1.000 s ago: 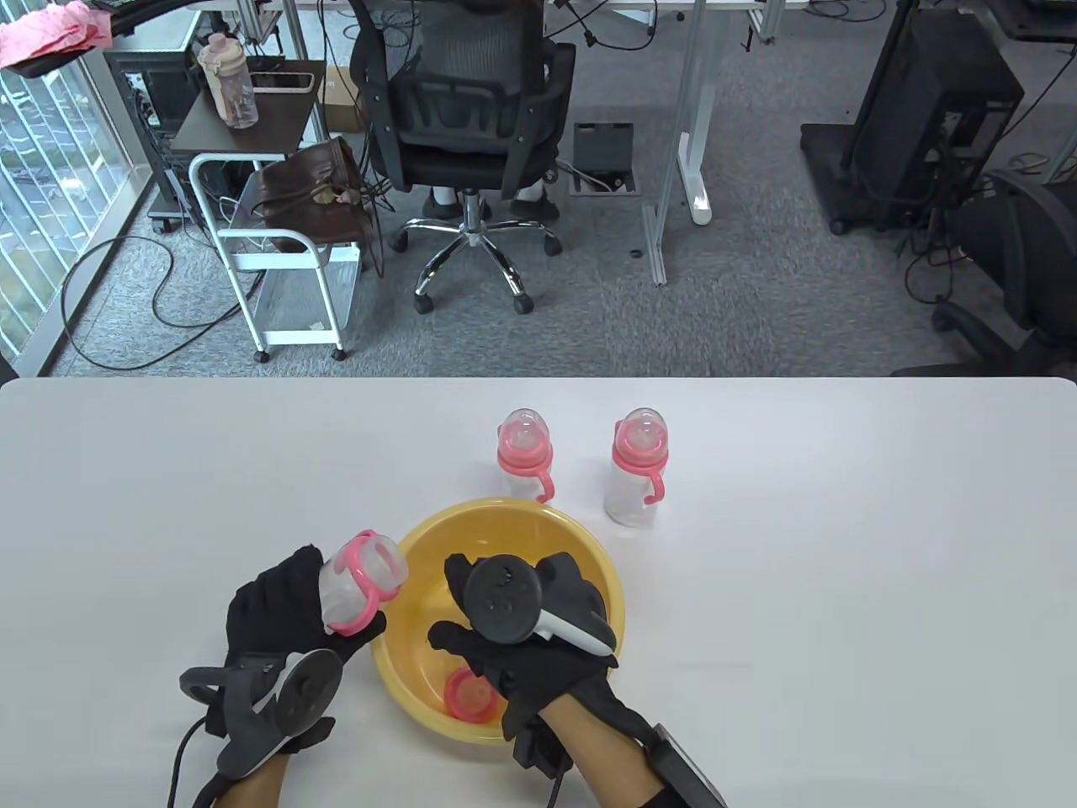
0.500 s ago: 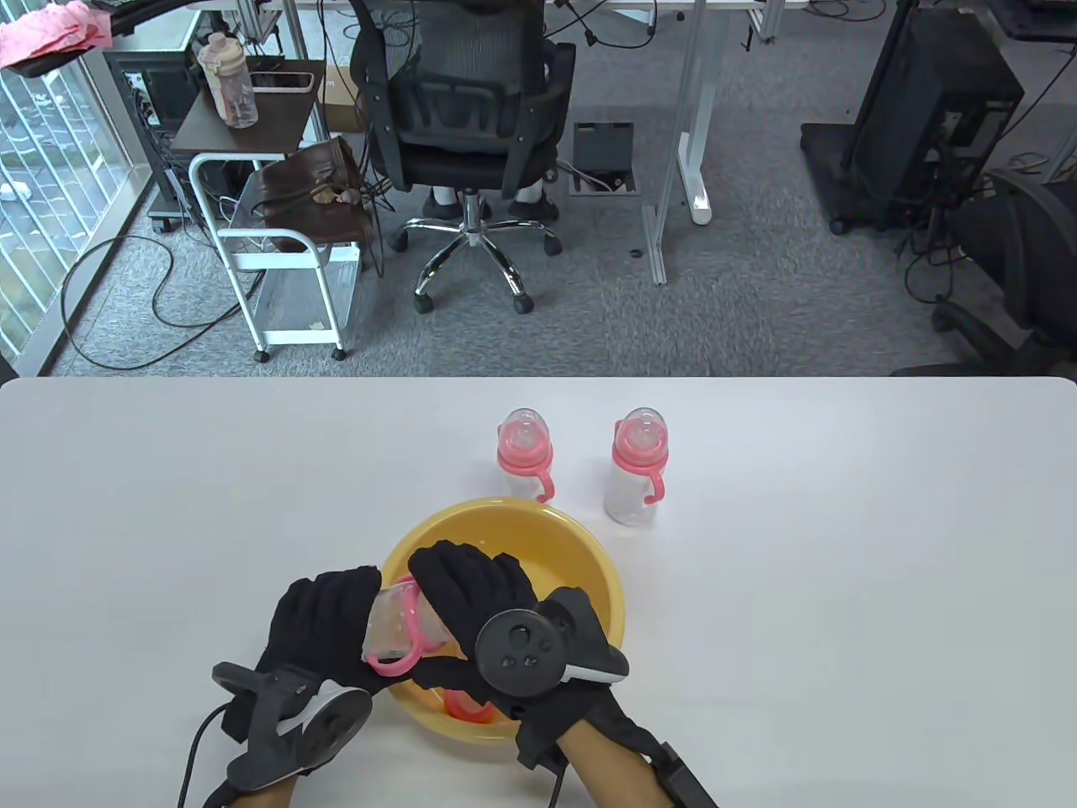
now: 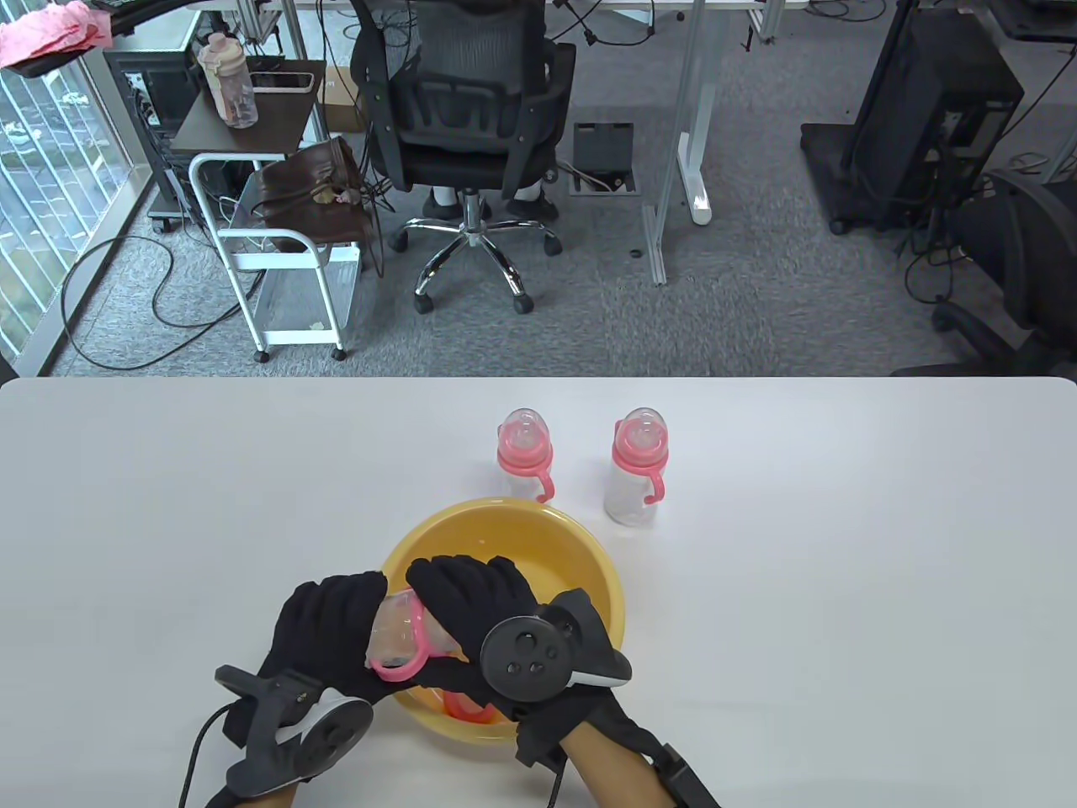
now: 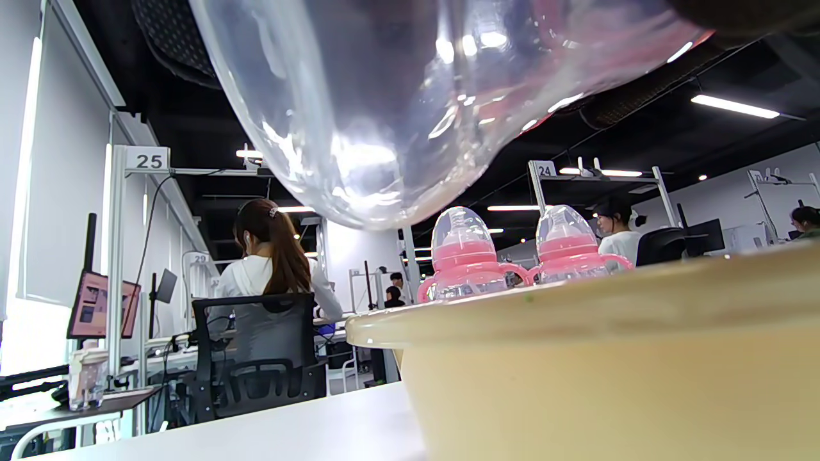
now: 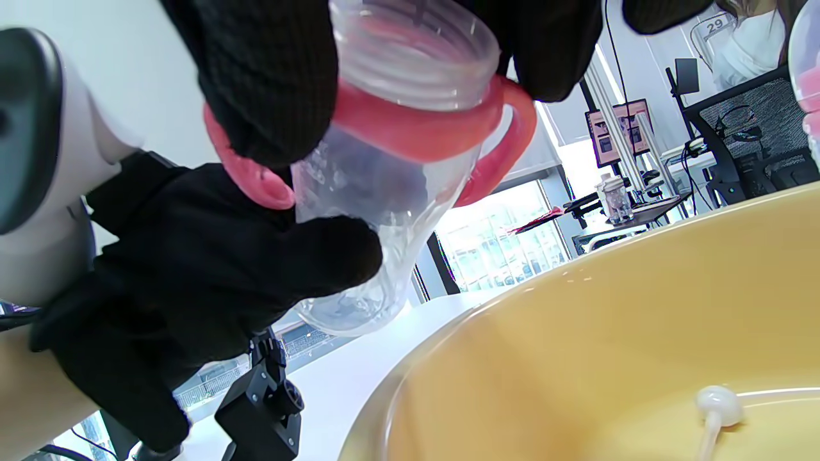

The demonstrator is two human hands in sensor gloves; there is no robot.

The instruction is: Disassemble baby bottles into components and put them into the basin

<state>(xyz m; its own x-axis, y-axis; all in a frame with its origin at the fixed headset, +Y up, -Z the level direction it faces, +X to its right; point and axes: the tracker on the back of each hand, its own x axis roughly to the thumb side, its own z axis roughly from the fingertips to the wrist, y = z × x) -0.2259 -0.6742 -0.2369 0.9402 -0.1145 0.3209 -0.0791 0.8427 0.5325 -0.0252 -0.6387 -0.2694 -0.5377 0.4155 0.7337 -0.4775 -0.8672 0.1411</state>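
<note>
My left hand (image 3: 336, 619) grips a clear bottle body (image 3: 391, 629) over the near left rim of the yellow basin (image 3: 580, 547). The bottle's mouth is open, with no cap on it. My right hand (image 3: 458, 593) reaches across from the right, and its fingers (image 5: 269, 77) curl round the pink handle ring (image 5: 410, 128) at the bottle's neck. A pink collar (image 3: 467, 709) lies in the basin, partly hidden under my right hand. A small white straw piece (image 5: 717, 400) lies on the basin floor. In the left wrist view the bottle's base (image 4: 384, 109) hangs above the basin wall (image 4: 608, 378).
Two assembled baby bottles with pink collars stand behind the basin, one on the left (image 3: 523, 454) and one on the right (image 3: 638, 467). Both also show in the left wrist view, the left bottle (image 4: 464, 256) and the right bottle (image 4: 567, 250). An office chair (image 3: 471, 101) stands beyond the table.
My right hand left the inside of the basin and took hold of the handle ring. My left hand carried the bottle right, to the basin's rim. Little has moved in the last half second.
</note>
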